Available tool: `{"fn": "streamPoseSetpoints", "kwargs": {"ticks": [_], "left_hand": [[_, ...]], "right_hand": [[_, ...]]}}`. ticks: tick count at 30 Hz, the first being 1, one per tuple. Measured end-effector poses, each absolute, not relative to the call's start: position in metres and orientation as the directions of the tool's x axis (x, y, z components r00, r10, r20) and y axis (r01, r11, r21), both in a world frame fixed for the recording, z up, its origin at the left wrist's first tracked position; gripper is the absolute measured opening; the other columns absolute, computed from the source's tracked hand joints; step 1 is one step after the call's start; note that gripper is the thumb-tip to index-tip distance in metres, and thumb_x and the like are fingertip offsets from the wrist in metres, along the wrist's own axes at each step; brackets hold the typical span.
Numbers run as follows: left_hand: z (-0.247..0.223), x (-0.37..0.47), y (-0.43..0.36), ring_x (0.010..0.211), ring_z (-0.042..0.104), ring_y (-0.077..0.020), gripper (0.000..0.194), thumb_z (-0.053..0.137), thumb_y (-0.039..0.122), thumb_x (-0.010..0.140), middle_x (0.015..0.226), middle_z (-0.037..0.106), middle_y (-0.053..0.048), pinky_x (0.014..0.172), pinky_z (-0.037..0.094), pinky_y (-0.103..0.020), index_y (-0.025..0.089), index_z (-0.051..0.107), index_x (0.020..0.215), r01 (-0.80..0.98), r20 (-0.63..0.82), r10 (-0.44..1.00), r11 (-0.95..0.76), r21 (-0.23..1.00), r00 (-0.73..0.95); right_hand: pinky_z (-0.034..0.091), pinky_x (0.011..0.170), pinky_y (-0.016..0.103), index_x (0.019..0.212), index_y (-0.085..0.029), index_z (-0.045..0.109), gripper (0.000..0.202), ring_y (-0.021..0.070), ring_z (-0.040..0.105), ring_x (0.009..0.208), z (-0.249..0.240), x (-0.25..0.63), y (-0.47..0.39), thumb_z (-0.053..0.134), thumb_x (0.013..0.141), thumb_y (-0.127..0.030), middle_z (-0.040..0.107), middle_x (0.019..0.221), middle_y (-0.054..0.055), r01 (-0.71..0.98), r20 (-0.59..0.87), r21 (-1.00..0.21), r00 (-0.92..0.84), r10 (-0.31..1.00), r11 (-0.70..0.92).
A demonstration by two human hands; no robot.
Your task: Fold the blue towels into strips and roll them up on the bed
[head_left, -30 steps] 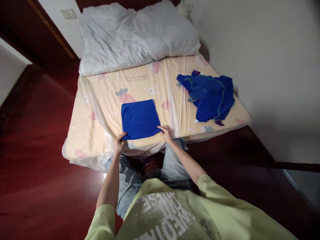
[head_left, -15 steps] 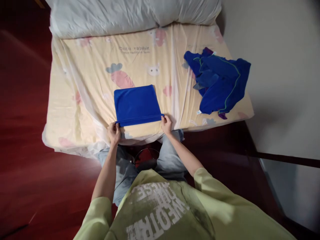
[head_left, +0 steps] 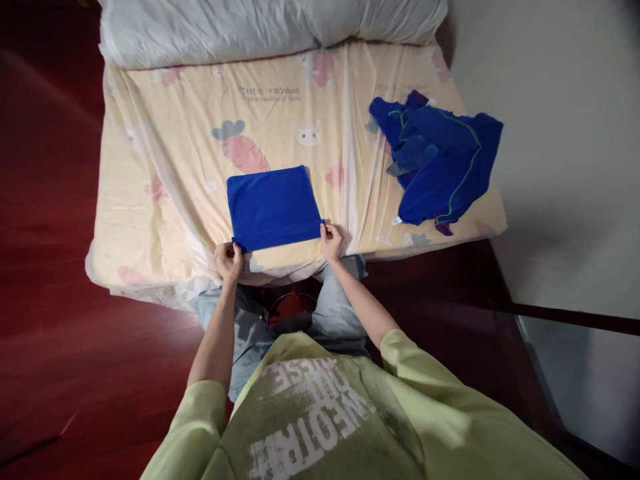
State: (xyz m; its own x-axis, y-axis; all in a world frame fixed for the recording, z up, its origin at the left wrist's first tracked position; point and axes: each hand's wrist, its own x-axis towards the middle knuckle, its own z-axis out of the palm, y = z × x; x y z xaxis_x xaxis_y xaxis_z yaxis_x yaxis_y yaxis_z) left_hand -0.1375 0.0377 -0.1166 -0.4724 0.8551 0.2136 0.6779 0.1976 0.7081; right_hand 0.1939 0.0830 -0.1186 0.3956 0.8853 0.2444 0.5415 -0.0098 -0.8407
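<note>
A blue cloth (head_left: 274,205) lies flat as a rectangle near the front edge of the bed, a narrow strip folded along its near side. My left hand (head_left: 229,261) pinches the near left corner between thumb and fingers. At the near right corner, my right hand (head_left: 331,241) pinches the cloth in the same way. To the right lies a crumpled heap of blue cloths (head_left: 445,167) with green seams, white tags and a bit of purple; neither hand touches it.
The bed's pale yellow sheet (head_left: 175,133) has carrot and rabbit prints and several wrinkles. A rolled grey quilt (head_left: 270,30) runs along the far side. A pale wall (head_left: 560,133) stands at the right, and dark red floor (head_left: 50,267) shows on the left.
The near strip of the blue cloth now lies flatter and looks wider against the rest. Both hands still pinch its near corners, with only a slight shift.
</note>
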Motion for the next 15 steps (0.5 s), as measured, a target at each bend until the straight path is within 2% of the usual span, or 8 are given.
{"fn": "streamPoseSetpoints", "kwargs": {"ticks": [7, 15], "left_hand": [[-0.1164, -0.1361, 0.0371, 0.074, 0.062, -0.0209, 0.026, 0.051, 0.042, 0.098, 0.073, 0.064, -0.004, 0.083, 0.052, -0.037, 0.022, 0.062, 0.085, 0.72, 0.231, 0.862, 0.2, 0.664, -0.452], [-0.1156, -0.1352, 0.038, 0.069, 0.058, -0.0208, 0.022, 0.058, 0.039, 0.094, 0.067, 0.06, -0.002, 0.083, 0.051, -0.038, 0.024, 0.058, 0.078, 0.722, 0.214, 0.871, 0.205, 0.661, -0.443]], "right_hand": [[0.056, 0.078, 0.033, 0.087, -0.02, 0.071, 0.049, 0.0196, 0.067, 0.077, -0.1264, 0.1972, 0.0847, 0.05, 0.102, -0.061, 0.071, 0.081, 0.008, 0.596, 0.313, -0.802, 0.368, 0.876, 0.036], [0.055, 0.073, 0.031, 0.085, -0.021, 0.07, 0.046, 0.0176, 0.064, 0.071, -0.1276, 0.197, 0.0862, 0.05, 0.103, -0.058, 0.07, 0.078, 0.006, 0.64, 0.327, -0.768, 0.381, 0.865, 0.008]]}}
